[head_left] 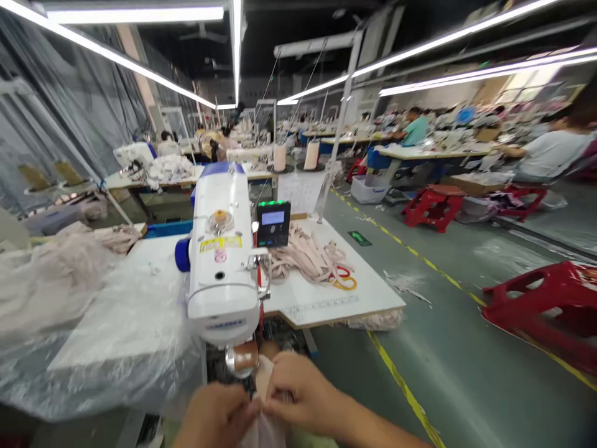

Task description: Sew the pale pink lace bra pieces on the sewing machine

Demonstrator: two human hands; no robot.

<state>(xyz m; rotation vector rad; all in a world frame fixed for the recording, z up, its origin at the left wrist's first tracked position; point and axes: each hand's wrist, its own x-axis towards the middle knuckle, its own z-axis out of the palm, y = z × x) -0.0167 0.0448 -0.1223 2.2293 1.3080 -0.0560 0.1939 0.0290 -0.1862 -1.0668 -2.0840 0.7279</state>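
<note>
Both my hands meet at the bottom centre, pinched on a piece of pale pink fabric (263, 381) just below the head of a white sewing machine (222, 255). My left hand (218, 415) grips the fabric's left side with closed fingers. My right hand (305, 393) pinches its right side. The fabric runs up toward the machine's needle area, which the hands and machine head partly hide. A small control panel (273, 223) with a lit screen sits on the machine's right.
A pile of beige straps (310, 256) and red-yellow scissors (342, 278) lie on the white table (336, 298). Clear plastic sheeting (107, 330) covers the left side. Red stools (545, 308) stand on the aisle with yellow floor lines. Other people work at distant tables.
</note>
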